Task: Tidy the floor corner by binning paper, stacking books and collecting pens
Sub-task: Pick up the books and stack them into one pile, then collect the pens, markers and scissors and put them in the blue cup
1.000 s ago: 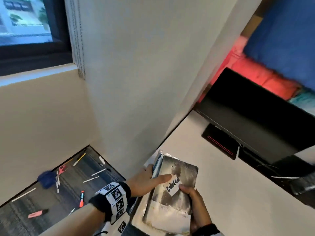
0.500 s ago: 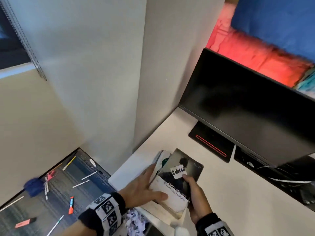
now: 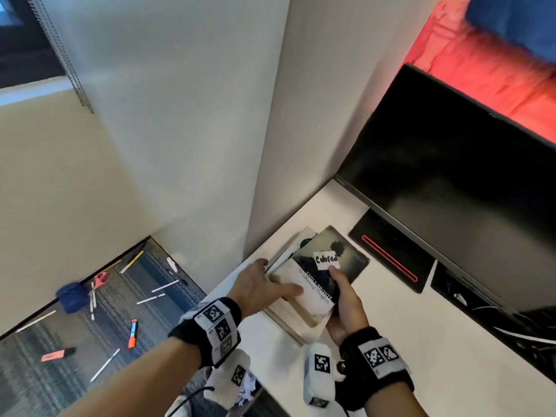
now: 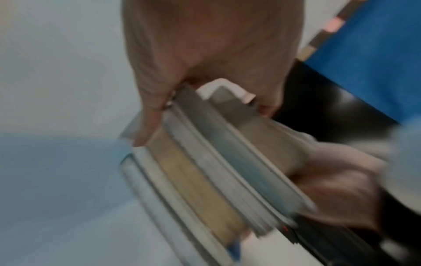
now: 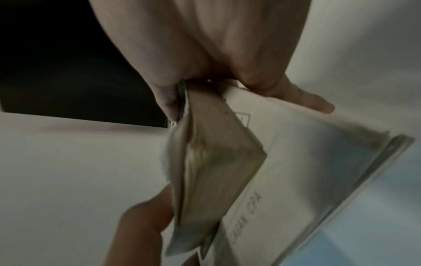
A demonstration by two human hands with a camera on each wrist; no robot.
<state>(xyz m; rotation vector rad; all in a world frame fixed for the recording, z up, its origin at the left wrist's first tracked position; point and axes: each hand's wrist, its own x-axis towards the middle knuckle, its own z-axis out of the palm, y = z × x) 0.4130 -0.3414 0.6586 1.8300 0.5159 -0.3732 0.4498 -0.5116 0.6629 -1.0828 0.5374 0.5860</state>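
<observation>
A stack of books (image 3: 288,254) lies on the near left corner of the white desk (image 3: 391,341). The top book (image 3: 346,251) is a dark paperback with a white label and sits skewed on the stack. My left hand (image 3: 261,287) grips the stack's left side, thumb across the cover; the left wrist view shows the left hand (image 4: 205,54) curled round the stack (image 4: 205,171). My right hand (image 3: 346,299) pinches the top book's right edge, thumb at the label. In the right wrist view the right hand (image 5: 205,45) holds that book (image 5: 216,153). Several pens (image 3: 164,286) lie on the carpet.
A black monitor (image 3: 451,191) on its stand (image 3: 388,254) fills the desk's right side, just beyond the books. On the floor are an orange marker (image 3: 132,333), a red highlighter (image 3: 57,355), scissors (image 3: 100,279) and a blue object (image 3: 70,296). Crumpled paper (image 3: 248,389) shows below the desk edge.
Both hands have carried the books from the desk's near edge further in toward the monitor. The top book has turned askew on the stack. My view has swung right.
</observation>
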